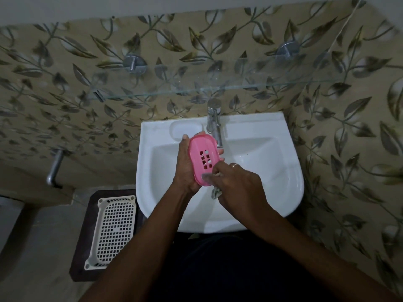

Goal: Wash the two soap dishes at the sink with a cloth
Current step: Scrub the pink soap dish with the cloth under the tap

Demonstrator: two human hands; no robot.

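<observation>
Pink plastic soap dish [204, 158] sits tilted at centre frame over the sink [272, 171], your left hand [187, 168] curled round its long edges, your right hand [237, 186] pinching the cloth [216, 192] against its lower end — light, stiff, probably slippery when wet, so grip it by the rims.

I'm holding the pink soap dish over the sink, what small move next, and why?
Probably slide the cloth up across the pink soap dish: your right hand presses it only at the lower rim, while your left hand holds the dish.
</observation>
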